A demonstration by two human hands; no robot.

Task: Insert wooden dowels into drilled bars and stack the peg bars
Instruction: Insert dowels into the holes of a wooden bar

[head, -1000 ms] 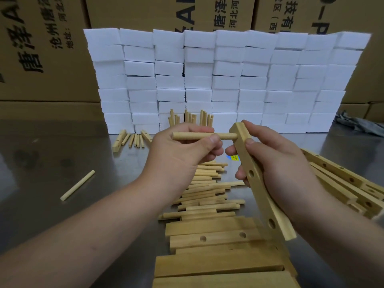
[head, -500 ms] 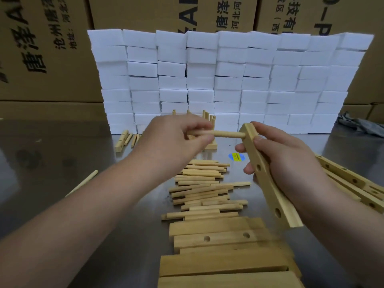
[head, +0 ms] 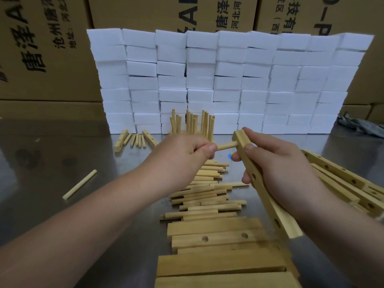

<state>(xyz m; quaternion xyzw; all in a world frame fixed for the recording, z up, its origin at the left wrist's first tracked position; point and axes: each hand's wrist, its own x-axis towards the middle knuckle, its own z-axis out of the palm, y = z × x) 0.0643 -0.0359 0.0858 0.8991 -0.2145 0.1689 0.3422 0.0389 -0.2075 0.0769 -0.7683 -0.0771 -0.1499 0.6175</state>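
**Held bar.** The right hand point(head: 276, 167) grips the drilled bar point(head: 272, 213) around its upper half, with the thumb on the near face and the fingers curled round the far side. The bar is tilted, its upper end farther from the viewer. Two open holes show on its lower half. The palm hides part of its right edge.

**Dowel.** The left hand point(head: 187, 154) is closed round the dowel point(head: 227, 146), which lies level and meets the bar's left face near the upper end. Only the short length between thumb tip and bar shows; the fist hides the rest. Insertion depth cannot be determined.

**Below the bar.** Loose dowels point(head: 207, 194) lie in a heap on the metal table point(head: 52, 152). Nearer than these are flat bars point(head: 216, 238), whose nearest pieces are cut off by the lower frame edge.

**Right of the bar.** More drilled bars point(head: 342, 179) lie stacked, partly behind the right forearm and cut off at the frame edge.

**Beyond the bar.** Finished peg bars point(head: 195, 123) stand with dowels upright, and the left hand hides their bases. Behind them rise a wall of white blocks point(head: 228, 80) and cardboard boxes point(head: 41, 48). A blue-and-yellow mark point(head: 230, 155) just under the dowel is too covered to identify.

**Left of the bar.** A few small pieces point(head: 135, 139) lie at the wall's foot, and a single stray dowel point(head: 80, 183) lies well apart.
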